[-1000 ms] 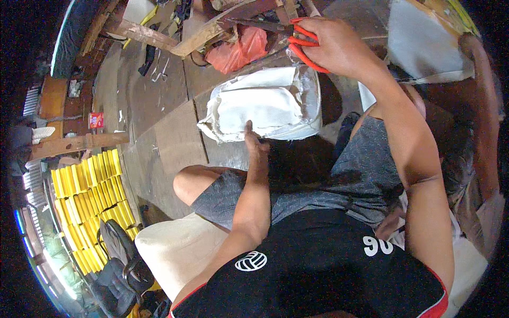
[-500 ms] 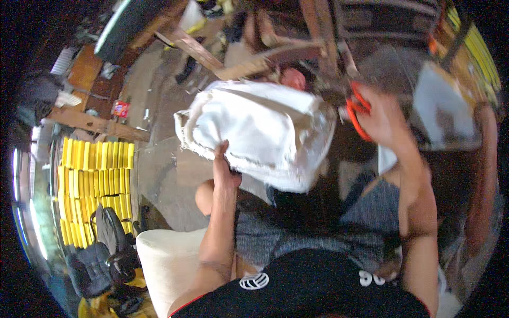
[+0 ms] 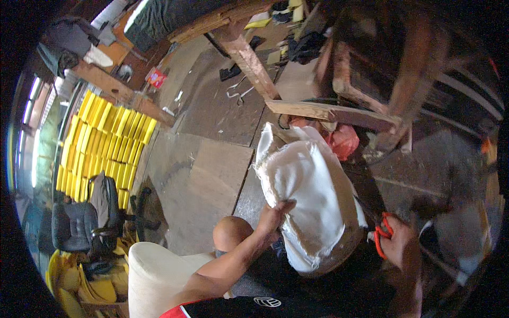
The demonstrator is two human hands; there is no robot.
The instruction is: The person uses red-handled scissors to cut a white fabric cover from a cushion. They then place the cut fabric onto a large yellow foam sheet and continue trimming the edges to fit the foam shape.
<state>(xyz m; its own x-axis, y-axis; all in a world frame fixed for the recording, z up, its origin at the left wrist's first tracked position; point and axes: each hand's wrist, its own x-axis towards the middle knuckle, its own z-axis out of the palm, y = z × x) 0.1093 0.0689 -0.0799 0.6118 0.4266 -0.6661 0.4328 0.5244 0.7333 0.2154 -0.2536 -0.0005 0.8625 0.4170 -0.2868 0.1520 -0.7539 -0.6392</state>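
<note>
My left hand [image 3: 273, 216] is closed on the near left edge of a bulky white fabric-covered cushion [image 3: 314, 177], thumb on top. The cloth has frayed edges and loose folds, and the piece is tilted in front of my lap. In my right hand [image 3: 401, 241], just right of the cushion, is a pair of scissors [image 3: 380, 233] with orange-red handles. Their blades point up and left toward the cushion's right side; I cannot tell whether they touch the cloth.
Beyond the cushion stands a wooden frame [image 3: 328, 111], with a red plastic bag [image 3: 342, 142] beside it. Stacked yellow foam pieces [image 3: 106, 148] and a dark office chair [image 3: 77, 222] are at left. A cream padded piece [image 3: 159, 275] sits by my left arm.
The view has turned. The cushion now sits further right and more upright in the picture, still in my left hand. My right hand and the scissors have come down nearer to me.
</note>
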